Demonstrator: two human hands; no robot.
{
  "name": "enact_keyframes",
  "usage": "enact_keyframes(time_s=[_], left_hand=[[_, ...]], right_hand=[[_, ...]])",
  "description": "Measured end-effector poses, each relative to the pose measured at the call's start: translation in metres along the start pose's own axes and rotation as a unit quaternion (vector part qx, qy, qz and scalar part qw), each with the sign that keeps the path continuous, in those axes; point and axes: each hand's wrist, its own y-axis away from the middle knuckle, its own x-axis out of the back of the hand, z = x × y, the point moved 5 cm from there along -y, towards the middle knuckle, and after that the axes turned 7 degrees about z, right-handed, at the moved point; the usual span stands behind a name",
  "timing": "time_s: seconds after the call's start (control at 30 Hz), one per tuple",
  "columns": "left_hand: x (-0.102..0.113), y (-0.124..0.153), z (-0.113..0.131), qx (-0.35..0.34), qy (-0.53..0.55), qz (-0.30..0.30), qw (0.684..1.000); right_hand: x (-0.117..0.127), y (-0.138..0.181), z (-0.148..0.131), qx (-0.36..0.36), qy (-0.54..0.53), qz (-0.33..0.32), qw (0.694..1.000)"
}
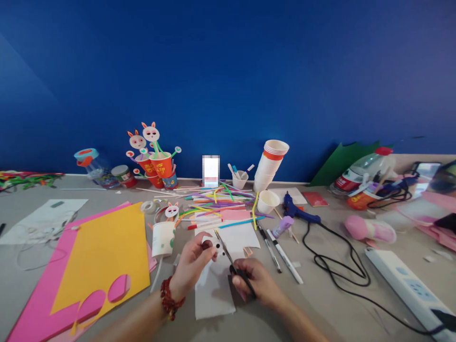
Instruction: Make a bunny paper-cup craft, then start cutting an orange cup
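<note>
My left hand (190, 268), with a red bead bracelet on the wrist, pinches a small white paper cutout (210, 244) with black dots on it. My right hand (254, 281) is closed round the black handles of a pair of scissors (228, 259); the blades point up and left at the cutout. Both hands hover over white paper sheets (213, 294) on the grey table (320, 304). A white paper cup (164, 239) lies on its side just left of my left hand.
Yellow card (103, 259) on pink card lies at the left. Coloured straws (217, 199), a cup stack (270, 164), rabbit-decorated red cups (158, 166), a blue glue gun (297, 212) with black cord, markers (283, 255) and a white power strip (409, 285) surround the work spot.
</note>
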Motion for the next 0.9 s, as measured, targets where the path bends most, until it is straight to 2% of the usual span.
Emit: enact_keyframes(time_s=[0.6, 0.9], left_hand=[[-0.0001, -0.0026, 0.0051, -0.009, -0.020, 0.002, 1.000], [0.0047, -0.0025, -0.0020, -0.003, -0.010, 0.012, 1.000]], right_hand=[[0.0008, -0.0005, -0.0031, 0.021, 0.018, -0.004, 1.000], [0.0022, -0.0011, -0.0002, 0.014, 0.028, 0.004, 0.999]])
